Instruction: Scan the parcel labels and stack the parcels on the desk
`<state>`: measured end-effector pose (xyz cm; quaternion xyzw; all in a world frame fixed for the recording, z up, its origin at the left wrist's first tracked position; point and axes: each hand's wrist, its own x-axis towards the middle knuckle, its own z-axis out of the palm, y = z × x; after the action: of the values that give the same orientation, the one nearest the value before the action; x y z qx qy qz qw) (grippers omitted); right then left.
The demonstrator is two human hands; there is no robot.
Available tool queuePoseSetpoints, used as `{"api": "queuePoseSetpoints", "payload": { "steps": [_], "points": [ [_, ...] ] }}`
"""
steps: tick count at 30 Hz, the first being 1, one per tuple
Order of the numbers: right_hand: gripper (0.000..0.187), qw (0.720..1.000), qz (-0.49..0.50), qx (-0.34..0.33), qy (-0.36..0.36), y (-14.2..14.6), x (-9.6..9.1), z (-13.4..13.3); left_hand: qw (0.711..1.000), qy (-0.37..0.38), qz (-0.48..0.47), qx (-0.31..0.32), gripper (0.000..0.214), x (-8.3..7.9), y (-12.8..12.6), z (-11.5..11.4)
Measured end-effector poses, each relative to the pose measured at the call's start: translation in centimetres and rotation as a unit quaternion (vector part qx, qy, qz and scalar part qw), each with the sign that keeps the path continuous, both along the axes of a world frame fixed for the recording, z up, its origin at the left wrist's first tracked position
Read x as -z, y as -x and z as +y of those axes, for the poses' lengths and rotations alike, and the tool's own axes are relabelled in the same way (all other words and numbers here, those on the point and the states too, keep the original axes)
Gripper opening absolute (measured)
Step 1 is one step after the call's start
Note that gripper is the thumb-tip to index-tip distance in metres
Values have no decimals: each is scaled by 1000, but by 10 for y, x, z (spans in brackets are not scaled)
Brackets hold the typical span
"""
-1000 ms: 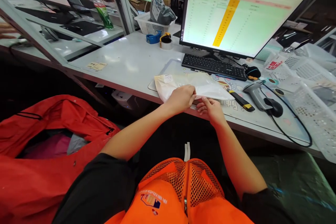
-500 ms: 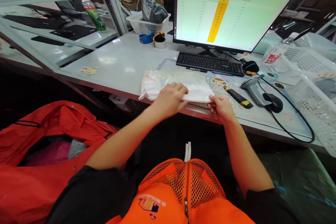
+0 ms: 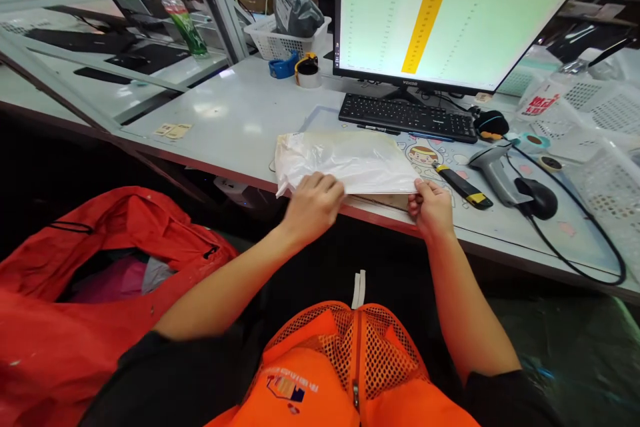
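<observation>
A flat white plastic bag lies at the front edge of the desk, its surface wrinkled and its left end bunched. With thumb and fingers, my right hand pinches the bag's near right corner. My left hand is at the near edge toward the left, fingers curled over the plastic and closed on it. Under the bag's near side a strip of brown material shows, too covered to name. To the right of the bag lies a black and yellow utility knife.
Behind the bag stand a keyboard and a monitor. A barcode scanner, a mouse and a looping cable are at the right, with white baskets beyond. Tape rolls sit further back. A red sack stands open at lower left.
My left hand has slid left and nearer along the bag's edge, its fingers curling in. The right hand still pinches the corner. The view has shifted slightly.
</observation>
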<state>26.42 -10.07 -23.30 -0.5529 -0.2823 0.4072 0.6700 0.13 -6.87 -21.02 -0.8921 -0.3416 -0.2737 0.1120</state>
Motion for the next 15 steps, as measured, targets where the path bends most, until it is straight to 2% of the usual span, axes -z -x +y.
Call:
{"api": "queuePoseSetpoints", "payload": {
  "steps": [4,7,8,10,11,13,15],
  "points": [
    [49,999,18,36,-33,-3,6,5,994,-11,-31,-101,15,2,83,-8],
    [48,997,29,52,-54,-3,11,7,985,-15,-57,-163,16,-1,119,-14],
    [47,997,27,52,-59,-3,12,8,985,-10,-67,-161,15,-3,121,-16],
    [45,996,25,50,-72,-3,13,8,989,8,-87,-117,9,-5,108,-19],
    [44,995,32,52,-78,-4,13,8,992,17,-90,-84,10,-5,96,-19],
    [40,993,58,56,-85,-6,11,8,997,21,-73,-27,23,-2,65,-16],
    [36,990,90,63,-90,-9,9,5,999,6,-44,-3,30,4,37,-8]
  ]
}}
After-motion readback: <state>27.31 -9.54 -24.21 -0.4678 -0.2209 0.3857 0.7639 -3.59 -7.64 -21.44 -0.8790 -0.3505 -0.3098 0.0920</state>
